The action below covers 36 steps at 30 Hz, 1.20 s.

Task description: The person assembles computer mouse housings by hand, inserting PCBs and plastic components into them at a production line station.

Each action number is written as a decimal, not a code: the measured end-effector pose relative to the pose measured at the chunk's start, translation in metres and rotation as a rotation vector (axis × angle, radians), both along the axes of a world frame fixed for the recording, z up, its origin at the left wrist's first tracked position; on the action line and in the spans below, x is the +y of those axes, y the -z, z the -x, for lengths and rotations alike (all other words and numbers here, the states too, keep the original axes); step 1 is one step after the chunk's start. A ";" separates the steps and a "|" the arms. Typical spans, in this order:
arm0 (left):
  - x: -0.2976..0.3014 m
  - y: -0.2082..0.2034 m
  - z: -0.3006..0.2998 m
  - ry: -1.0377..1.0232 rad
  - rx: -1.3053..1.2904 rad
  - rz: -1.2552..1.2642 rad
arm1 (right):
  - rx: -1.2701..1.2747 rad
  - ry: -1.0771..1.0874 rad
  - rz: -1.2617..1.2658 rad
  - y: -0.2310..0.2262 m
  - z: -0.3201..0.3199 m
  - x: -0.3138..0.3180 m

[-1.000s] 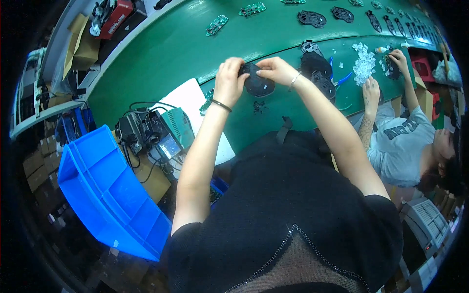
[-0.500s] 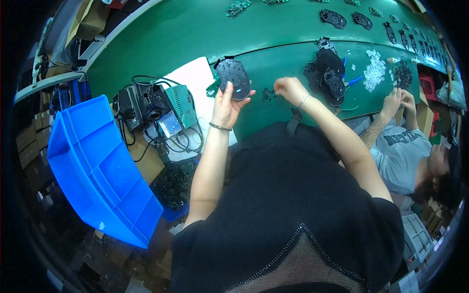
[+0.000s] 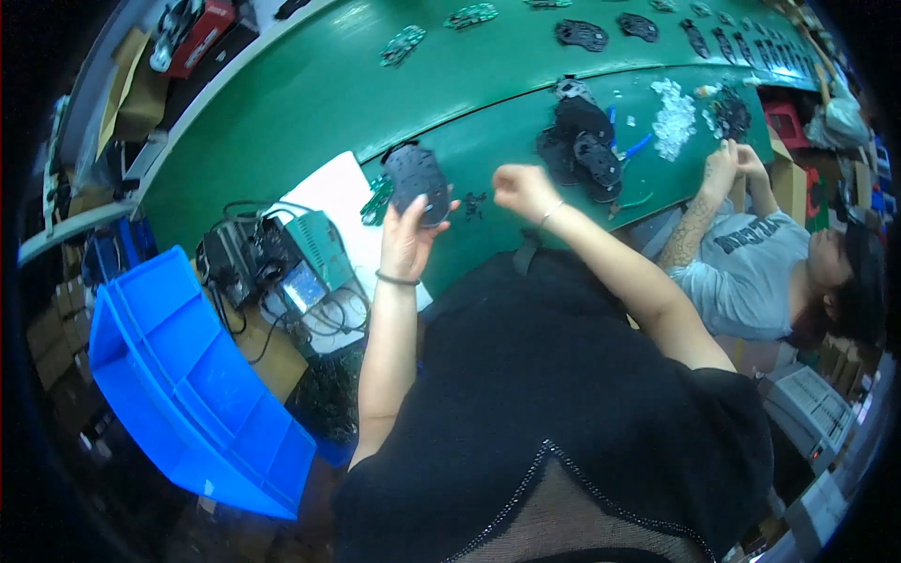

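- We hold a black shell [image 3: 418, 178] in our left hand [image 3: 405, 236], thumb on its upper face and fingers beneath, above the near part of the green desk [image 3: 282, 122].
- Our right hand [image 3: 526, 191] hangs apart from it to the right, fingers curled; whether they pinch anything small, we cannot tell.
- Between our hands, a scatter of small dark pieces [image 3: 475, 205] lies on the desk, some of the supply evidently unused.
- We judge the work to be midway: one shell is in hand, while a stack of dark shells [image 3: 582, 141] sits to the right, beside a blue-handled tool [image 3: 638, 146]. Whether those are finished or waiting, we cannot say.
- Along the far side, green boards [image 3: 402, 45] lie separate from any shell; farther right, a row of dark parts [image 3: 741, 47] shrinks beyond clear reading.
- Our fingers cover the shell's near end, and blur hides its small fittings, so we cannot count what is already fitted.
- Another green board [image 3: 377, 202] is partly hidden behind the shell. At far right, a co-worker's hands [image 3: 732, 161] meet over something too small to identify.
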<state>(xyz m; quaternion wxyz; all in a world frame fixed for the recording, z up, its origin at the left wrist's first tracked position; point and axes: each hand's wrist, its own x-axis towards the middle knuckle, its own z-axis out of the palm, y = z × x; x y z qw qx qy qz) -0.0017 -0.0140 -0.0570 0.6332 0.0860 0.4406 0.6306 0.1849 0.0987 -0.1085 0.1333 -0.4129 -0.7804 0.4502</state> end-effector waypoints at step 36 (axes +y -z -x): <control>0.018 -0.039 -0.014 0.146 0.055 -0.116 | 0.184 -0.314 -0.350 -0.114 0.030 0.008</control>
